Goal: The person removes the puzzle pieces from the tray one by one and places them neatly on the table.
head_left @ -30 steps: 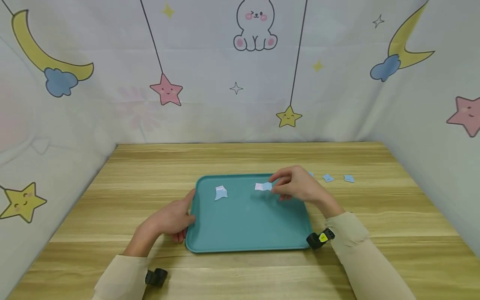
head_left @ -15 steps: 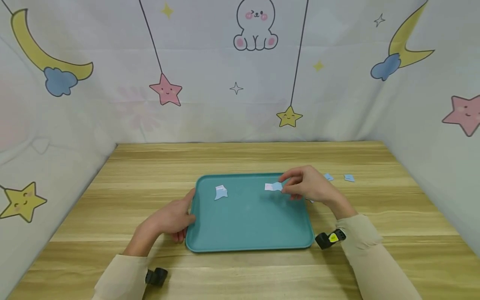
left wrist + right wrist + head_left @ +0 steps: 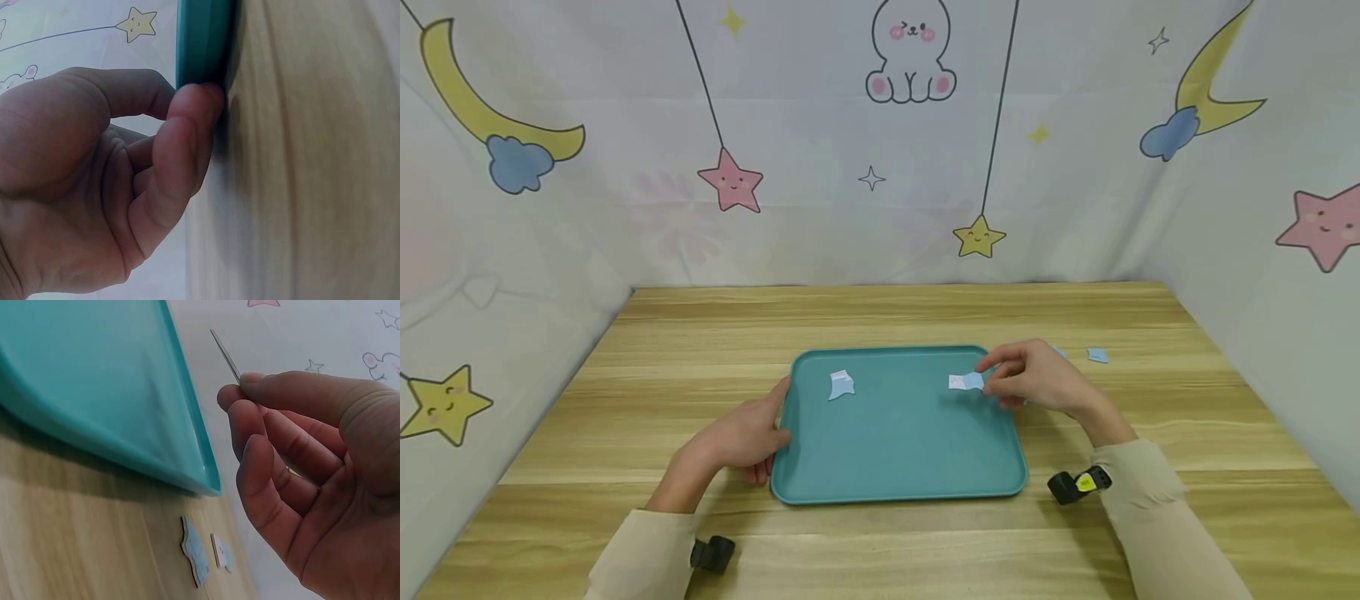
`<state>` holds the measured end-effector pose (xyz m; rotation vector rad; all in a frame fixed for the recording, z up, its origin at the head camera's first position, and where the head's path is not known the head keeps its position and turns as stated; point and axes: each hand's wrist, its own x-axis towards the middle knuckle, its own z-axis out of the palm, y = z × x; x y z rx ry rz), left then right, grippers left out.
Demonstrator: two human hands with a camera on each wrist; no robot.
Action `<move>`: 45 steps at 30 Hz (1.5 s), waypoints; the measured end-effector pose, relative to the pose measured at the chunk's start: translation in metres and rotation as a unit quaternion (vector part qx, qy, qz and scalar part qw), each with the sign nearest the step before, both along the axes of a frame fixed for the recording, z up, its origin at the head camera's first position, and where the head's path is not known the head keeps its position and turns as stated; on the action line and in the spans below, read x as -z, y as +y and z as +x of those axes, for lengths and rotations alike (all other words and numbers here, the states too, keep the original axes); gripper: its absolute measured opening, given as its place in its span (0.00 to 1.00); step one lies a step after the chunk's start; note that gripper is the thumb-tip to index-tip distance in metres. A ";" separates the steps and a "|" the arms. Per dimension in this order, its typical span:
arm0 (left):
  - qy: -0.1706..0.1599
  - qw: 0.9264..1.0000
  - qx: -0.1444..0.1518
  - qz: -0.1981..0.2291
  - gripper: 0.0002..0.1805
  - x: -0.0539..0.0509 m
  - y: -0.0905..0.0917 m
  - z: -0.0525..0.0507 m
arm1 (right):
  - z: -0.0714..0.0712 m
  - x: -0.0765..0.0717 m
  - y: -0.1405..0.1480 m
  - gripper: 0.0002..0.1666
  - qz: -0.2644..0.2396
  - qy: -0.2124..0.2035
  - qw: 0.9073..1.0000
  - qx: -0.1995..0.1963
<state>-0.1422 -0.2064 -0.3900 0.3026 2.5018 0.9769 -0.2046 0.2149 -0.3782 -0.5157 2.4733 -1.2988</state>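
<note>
A flat white-and-blue piece [image 3: 966,382] is pinched between thumb and fingertips of the right hand [image 3: 1037,379], above the right part of the teal tray [image 3: 898,442]. In the right wrist view that piece [image 3: 225,356] appears edge-on and lifted clear of the tray. The left hand [image 3: 741,435] grips the tray's left edge; in the left wrist view its thumb and fingers [image 3: 178,137] close on the rim [image 3: 203,44]. Another white-and-blue piece [image 3: 842,384] lies at the tray's upper left.
Light-blue pieces lie on the wooden table [image 3: 895,550] right of the tray, one [image 3: 1097,355] fully visible and others partly behind the right hand. Two pieces [image 3: 195,552] show beside the tray corner in the right wrist view. A patterned cloth [image 3: 820,125] hangs behind.
My right hand has moved rightward with the pinched piece, from over the tray's upper middle to near its right edge. The left hand and tray have stayed put.
</note>
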 end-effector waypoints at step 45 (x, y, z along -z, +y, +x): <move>0.006 1.000 -0.004 -0.016 0.47 0.001 0.001 -0.002 | 0.009 0.015 0.075 0.21 -0.019 -0.052 0.997 0.047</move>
